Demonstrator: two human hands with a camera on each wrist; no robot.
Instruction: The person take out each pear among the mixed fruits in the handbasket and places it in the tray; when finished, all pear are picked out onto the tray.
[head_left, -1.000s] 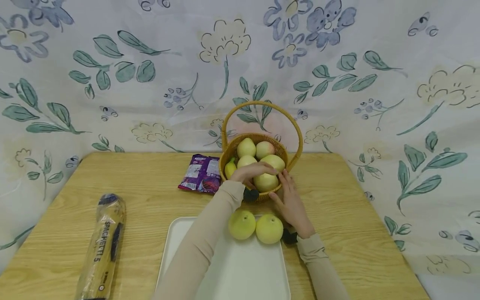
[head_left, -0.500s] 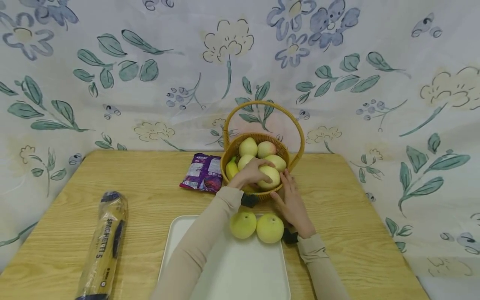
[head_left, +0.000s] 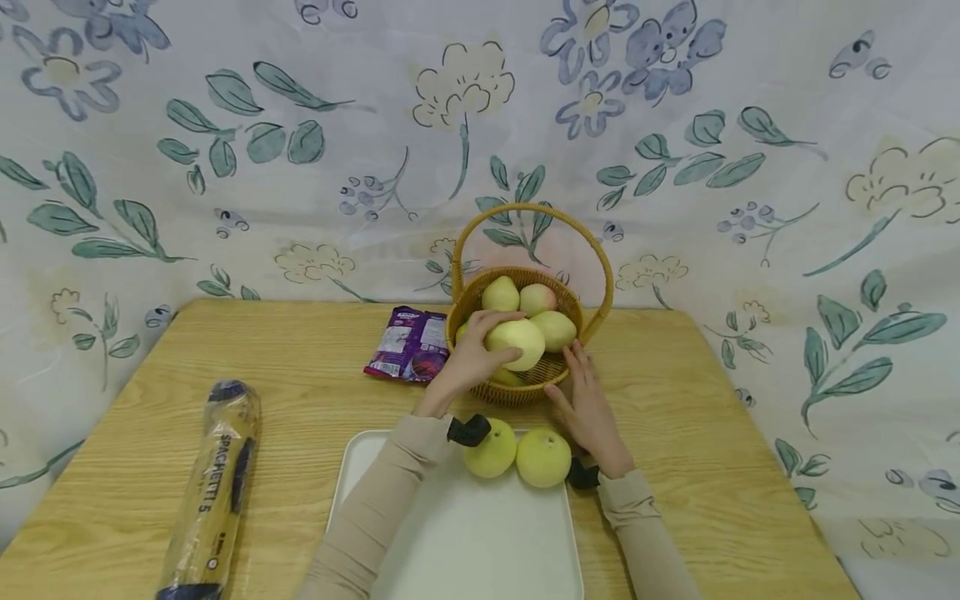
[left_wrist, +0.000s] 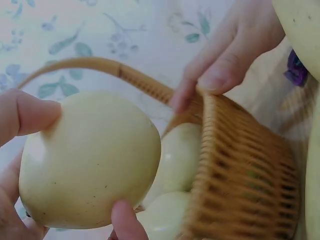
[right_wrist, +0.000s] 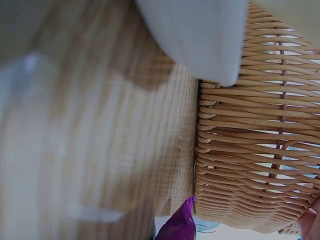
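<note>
My left hand point(head_left: 472, 357) grips a pale yellow, rounded fruit point(head_left: 523, 345) just above the basket's near side. In the left wrist view the thumb and fingertips pinch this smooth, faintly speckled fruit point(left_wrist: 95, 165) from both sides. A tan wicker basket point(head_left: 517, 398) with a tall arched handle holds several more fruits: a pale pear-shaped one point(head_left: 500, 295), a pink-blushed one point(head_left: 538, 298) and an oval yellow one point(head_left: 555, 331). My right hand point(head_left: 592, 412) rests on the basket's right rim with fingers straight. In the right wrist view the woven wall point(right_wrist: 250, 150) stands close.
Two yellow-green round fruits point(head_left: 543, 457) sit side by side at the far end of a white tray point(head_left: 487, 533). A purple packet point(head_left: 408, 343) lies left of the basket. A spaghetti bag point(head_left: 213, 492) lies on the wooden table point(head_left: 300, 383) at left.
My left hand has taken hold of the pale fruit from the basket's near right and moved it left and up. The right hand stays at the rim.
</note>
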